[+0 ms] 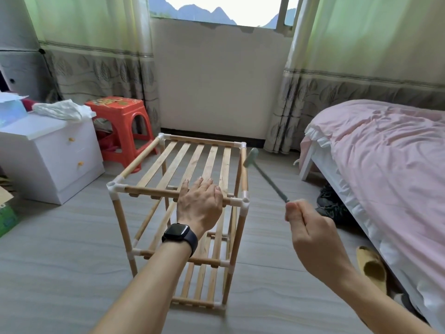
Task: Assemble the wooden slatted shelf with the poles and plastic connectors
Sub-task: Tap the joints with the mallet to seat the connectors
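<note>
Head view: left hand flat on the shelf, right hand gripping a mallet. We could strike our fingers with a stray swing.

We log grey tiled floor, plain white wall under window, bright daylight, hills beyond. Pale green curtains on both sides. Left: white drawer cabinet, red plastic stool beside it. Right: bed with pink cover, slipper and dark shoes on floor alongside.
</note>
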Demonstrator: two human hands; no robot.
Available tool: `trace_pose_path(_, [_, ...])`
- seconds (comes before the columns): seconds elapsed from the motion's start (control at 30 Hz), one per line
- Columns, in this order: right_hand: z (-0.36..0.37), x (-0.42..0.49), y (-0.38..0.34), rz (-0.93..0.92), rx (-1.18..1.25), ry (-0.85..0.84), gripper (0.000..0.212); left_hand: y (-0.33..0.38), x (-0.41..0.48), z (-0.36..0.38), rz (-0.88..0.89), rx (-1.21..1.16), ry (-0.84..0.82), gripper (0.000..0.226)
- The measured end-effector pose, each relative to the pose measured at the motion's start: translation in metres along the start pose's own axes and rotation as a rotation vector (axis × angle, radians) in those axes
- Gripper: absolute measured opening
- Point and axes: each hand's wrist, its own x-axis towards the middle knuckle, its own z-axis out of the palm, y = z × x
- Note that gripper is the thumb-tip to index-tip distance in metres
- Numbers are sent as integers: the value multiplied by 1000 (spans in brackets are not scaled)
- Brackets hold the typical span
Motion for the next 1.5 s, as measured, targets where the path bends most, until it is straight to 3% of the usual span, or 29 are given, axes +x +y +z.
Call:
trace_pose_path(0.07, [1, 0, -4, -70, 120, 139, 31, 0, 1, 0, -1, -1, 5, 74])
trace_pose_path(0.1, [3, 1, -4, -59, 70, 70, 30, 0, 0, 0, -1, -3, 7, 74])
trace_pose_path(0.17, [11, -3, 5, 45, -218, -271, 32, 0, -1, 0, -2, -9, 4, 74])
trace_pose_path(0.2, [12, -5, 10, 81, -269, -323, 34, 0, -1, -1, -4, -8, -6, 74])
trace_pose_path(0.33, [10, -6, 4, 29, 30, -9, 31, 0, 1, -2, 1, 10, -20, 70])
trace_pose_path(0.47, [14, -8, 11, 139, -285, -296, 36, 0, -1, -2, 10, 7, -21, 74])
trace_pose_path(0.63, [0, 4, 8, 123, -122, -98, 39, -16, 14, -6, 3, -47, -39, 69])
trace_pose_path(0.9, [5, 23, 0, 91, -146, -138, 37, -10, 17, -14, 29, -71, -141, 43])
trace_pose_path(1.1, [0, 28, -1, -36, 142, 177, 31, -5, 13, -14, -15, -16, -150, 47])
trace_pose_path(1.13, [2, 27, 7, -30, 110, 139, 30, -4, 12, -13, -12, -10, -142, 48])
trace_pose_path(1.23, [9, 20, 26, 90, -258, -230, 34, -4, 12, -10, 1, 3, -120, 48])
trace_pose_path(1.3, [6, 21, 24, 88, -208, -165, 34, -6, 13, -8, -2, 5, -115, 48])
trace_pose_path(1.4, [3, 22, 5, -10, 149, 175, 30, -6, 16, -7, 1, 6, -91, 47])
trace_pose_path(1.47, [9, 21, 8, 0, 49, 71, 28, -4, 15, -7, -3, 1, -90, 47])
trace_pose_path(1.5, [14, 18, 13, 69, -117, -122, 31, -4, 14, -8, -8, -5, -90, 47])
